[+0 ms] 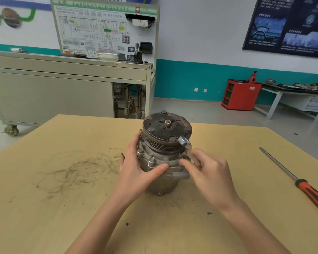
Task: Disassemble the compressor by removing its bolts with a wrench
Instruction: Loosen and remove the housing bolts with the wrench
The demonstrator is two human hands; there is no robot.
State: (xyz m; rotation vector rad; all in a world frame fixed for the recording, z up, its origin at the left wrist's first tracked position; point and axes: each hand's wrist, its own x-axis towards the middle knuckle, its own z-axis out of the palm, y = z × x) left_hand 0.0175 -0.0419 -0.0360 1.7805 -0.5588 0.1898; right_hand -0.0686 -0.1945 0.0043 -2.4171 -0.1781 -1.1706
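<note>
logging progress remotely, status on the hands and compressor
Left hand grips compressor, upright on table. Right hand holds wrench at its flange; front bolt in place. Nothing in the way; screwdriver lies off to the right.

The compressor point(163, 184) is a grey cast-metal unit standing upright on the bench point(62, 180), its dark, rusted clutch plate point(167, 127) uppermost. The flange bolts point(151, 160) are seated on the compressor's near side, below the grooved pulley point(162, 143). The silver wrench point(186, 146) sits tilted at the compressor's right flank, gripped by the right hand point(209, 173).
</note>
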